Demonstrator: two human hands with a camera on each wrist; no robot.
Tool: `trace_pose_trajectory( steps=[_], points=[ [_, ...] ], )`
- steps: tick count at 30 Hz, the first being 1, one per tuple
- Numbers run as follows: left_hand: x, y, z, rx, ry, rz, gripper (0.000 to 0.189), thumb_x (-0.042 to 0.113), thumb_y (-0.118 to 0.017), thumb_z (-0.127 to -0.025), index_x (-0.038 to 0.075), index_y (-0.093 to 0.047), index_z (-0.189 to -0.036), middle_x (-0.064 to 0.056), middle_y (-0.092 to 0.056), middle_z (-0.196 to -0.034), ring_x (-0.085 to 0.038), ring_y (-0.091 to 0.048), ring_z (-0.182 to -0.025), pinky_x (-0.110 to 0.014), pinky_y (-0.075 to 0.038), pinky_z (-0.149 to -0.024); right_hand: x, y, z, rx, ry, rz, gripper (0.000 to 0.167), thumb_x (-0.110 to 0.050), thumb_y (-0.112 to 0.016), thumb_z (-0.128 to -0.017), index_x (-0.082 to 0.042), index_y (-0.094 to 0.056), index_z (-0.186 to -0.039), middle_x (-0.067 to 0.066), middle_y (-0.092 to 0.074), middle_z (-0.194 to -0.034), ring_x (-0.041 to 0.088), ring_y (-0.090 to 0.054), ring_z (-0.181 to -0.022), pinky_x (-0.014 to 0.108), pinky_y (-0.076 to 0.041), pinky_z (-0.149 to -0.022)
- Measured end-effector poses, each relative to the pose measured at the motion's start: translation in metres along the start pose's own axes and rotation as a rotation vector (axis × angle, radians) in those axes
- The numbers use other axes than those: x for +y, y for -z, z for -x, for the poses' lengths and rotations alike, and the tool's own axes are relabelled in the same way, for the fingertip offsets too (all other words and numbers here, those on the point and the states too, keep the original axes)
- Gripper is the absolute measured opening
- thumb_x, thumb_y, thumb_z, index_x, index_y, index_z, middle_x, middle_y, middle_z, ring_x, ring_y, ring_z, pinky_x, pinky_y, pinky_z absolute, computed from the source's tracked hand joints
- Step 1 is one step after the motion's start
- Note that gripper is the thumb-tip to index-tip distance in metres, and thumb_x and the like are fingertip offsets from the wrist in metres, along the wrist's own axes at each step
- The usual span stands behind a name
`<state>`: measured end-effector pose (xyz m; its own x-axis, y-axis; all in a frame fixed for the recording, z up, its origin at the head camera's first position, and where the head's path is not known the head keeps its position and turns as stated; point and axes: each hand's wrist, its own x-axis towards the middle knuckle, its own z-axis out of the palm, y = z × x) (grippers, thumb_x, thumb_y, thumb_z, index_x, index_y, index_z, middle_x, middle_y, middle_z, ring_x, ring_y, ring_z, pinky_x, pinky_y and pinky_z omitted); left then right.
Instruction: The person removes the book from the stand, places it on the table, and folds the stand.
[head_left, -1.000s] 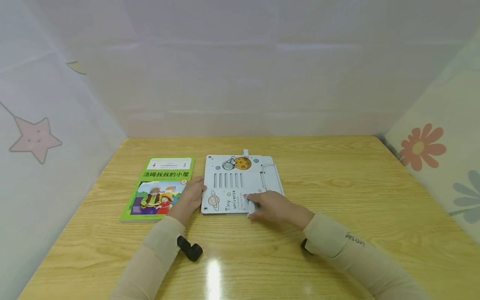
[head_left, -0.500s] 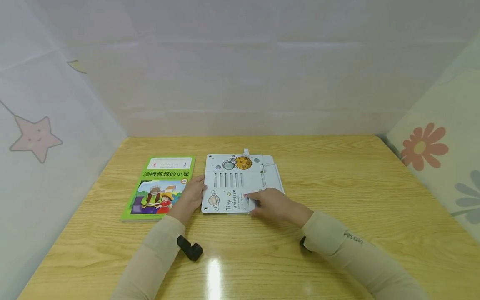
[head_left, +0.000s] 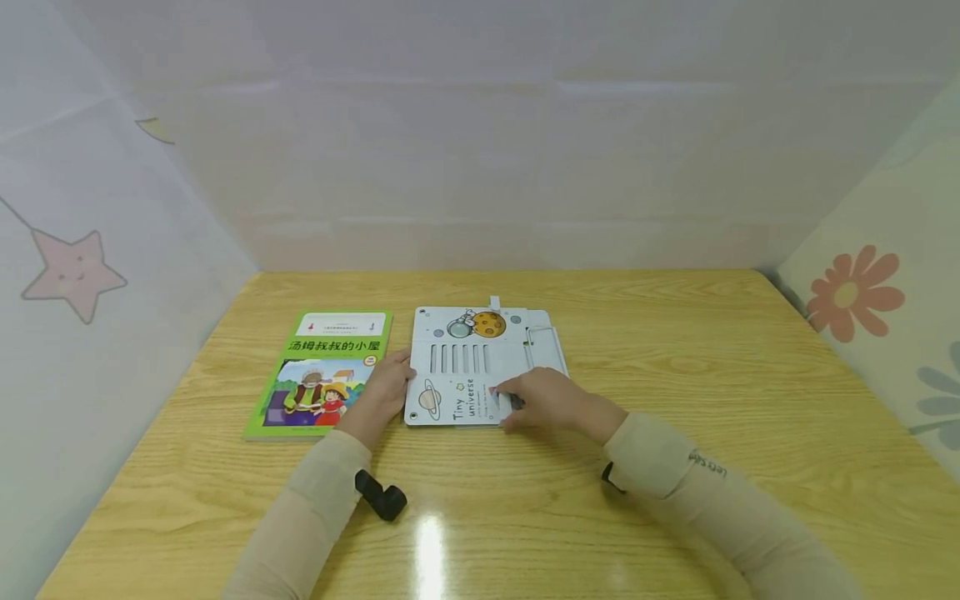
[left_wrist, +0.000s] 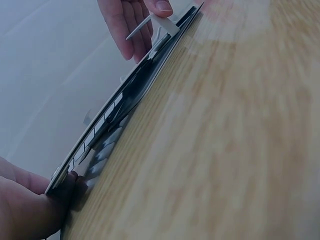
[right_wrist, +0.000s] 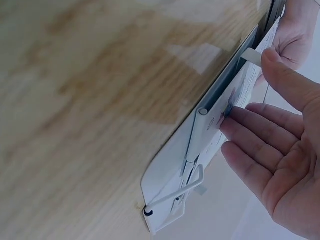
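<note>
A white folding book stand point(head_left: 510, 358) with "Tiny universe" and space drawings lies nearly flat on the table. My left hand point(head_left: 386, 387) grips its left edge, its fingertips partly hidden. At the near edge, my right hand point(head_left: 551, 400) has its thumb on a white page clip point(right_wrist: 252, 56). Its other fingers stretch out nearly straight, their tips touching the stand's printed face. In the right wrist view a bent white wire support point(right_wrist: 175, 192) sticks up from the stand's lower plate. A second white clip point(head_left: 494, 302) pokes out past the far edge.
A green-bordered picture book point(head_left: 337, 346) with Chinese lettering lies left of the stand, partly under my left forearm. The wooden table point(head_left: 675, 333) reaches back to a pale cloth wall point(head_left: 480, 167), with printed cloth at both sides.
Under my right hand the near clip has swung from standing up to lying lower over the stand. My right fingers have shifted slightly upward. My left hand keeps its place.
</note>
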<state>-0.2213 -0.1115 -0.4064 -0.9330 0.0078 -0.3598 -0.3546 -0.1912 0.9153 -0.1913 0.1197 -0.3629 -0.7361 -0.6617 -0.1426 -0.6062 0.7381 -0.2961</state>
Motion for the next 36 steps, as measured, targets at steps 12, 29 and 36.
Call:
trace_pose_trajectory(
  steps=[12,29,36],
  points=[
    [-0.004,0.002,-0.005,-0.005,-0.010,0.009,0.053,-0.013,-0.030,-0.082,-0.005,-0.022,-0.133,-0.017,-0.021,-0.138,-0.025,-0.018,-0.126,-0.031,-0.018,-0.101,0.012,0.018,-0.009,-0.101,0.022,-0.097,0.056,-0.035,-0.069,-0.070,-0.003,-0.056,-0.115,0.002,-0.062,-0.097,0.009,-0.055,-0.080,0.022,-0.044,-0.072],
    [-0.003,0.003,-0.003,-0.009,-0.022,0.003,0.052,-0.014,-0.030,-0.081,-0.006,-0.023,-0.132,-0.018,-0.023,-0.137,-0.026,-0.019,-0.125,-0.031,-0.019,-0.101,0.060,0.051,-0.064,-0.077,-0.215,-0.217,0.064,-0.031,-0.062,-0.079,0.006,-0.038,-0.126,0.019,-0.041,-0.126,0.031,-0.037,-0.115,0.041,-0.032,-0.094],
    [-0.003,0.002,-0.005,-0.007,-0.013,0.008,0.052,-0.012,-0.031,-0.082,-0.004,-0.024,-0.133,-0.015,-0.024,-0.137,-0.024,-0.020,-0.125,-0.031,-0.019,-0.101,0.075,0.045,-0.083,-0.008,-0.343,-0.276,0.069,-0.033,-0.060,-0.080,0.007,-0.032,-0.129,0.021,-0.035,-0.129,0.033,-0.032,-0.118,0.043,-0.030,-0.094]
  ],
)
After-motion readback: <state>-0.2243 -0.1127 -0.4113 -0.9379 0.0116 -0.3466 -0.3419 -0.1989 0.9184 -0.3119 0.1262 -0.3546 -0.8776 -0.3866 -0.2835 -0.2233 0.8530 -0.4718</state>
